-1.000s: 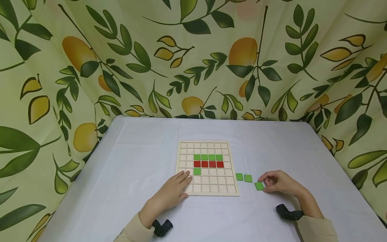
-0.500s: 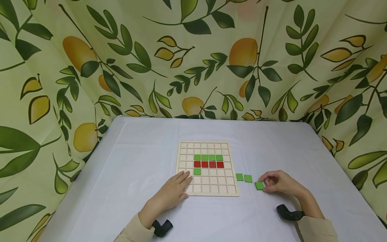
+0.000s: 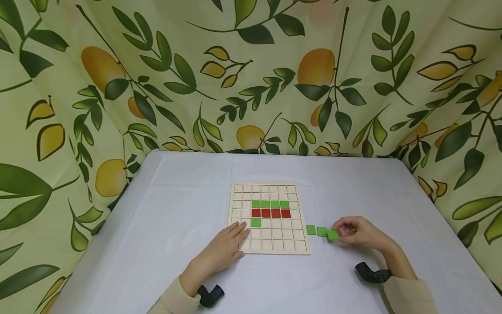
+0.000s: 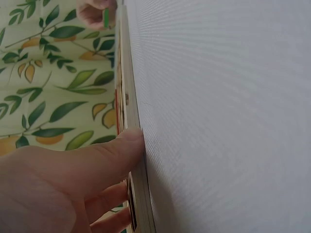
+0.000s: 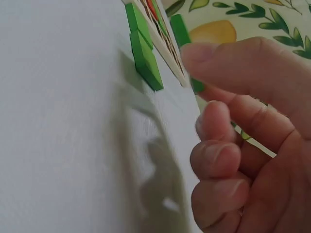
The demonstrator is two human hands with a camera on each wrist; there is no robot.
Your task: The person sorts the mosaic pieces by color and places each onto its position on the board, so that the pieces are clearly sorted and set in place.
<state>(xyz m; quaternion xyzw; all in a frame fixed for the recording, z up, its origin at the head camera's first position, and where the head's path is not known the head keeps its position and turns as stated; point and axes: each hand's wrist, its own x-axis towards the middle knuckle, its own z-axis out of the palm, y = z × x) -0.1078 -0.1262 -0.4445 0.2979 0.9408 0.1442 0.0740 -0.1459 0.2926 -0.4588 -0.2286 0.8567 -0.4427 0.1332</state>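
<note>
A wooden grid board [image 3: 274, 246] lies on the table, with a row of green tiles [image 3: 265, 204], a row of red tiles [image 3: 276, 213] below it, and one green tile [image 3: 256, 222] under the leftmost red one. My left hand [image 3: 224, 245] rests on the board's left edge, fingers extended; in the left wrist view its thumb [image 4: 112, 155] touches the board's side. Between thumb and finger, my right hand [image 3: 362, 233] pinches a green tile [image 3: 332, 235], lifted off the table in the right wrist view. Two loose green tiles [image 3: 311, 230] lie right of the board.
A white cloth [image 3: 188, 187] covers the table. Behind and along both sides hangs a curtain [image 3: 251, 87] printed with fruit and leaves. A black device [image 3: 211, 296] sits at the left wrist, and another black device [image 3: 372, 273] at the right.
My right hand has lifted the green tile and moved it slightly left, so it now overlaps a loose tile in the head view. The left hand and board have stayed put.
</note>
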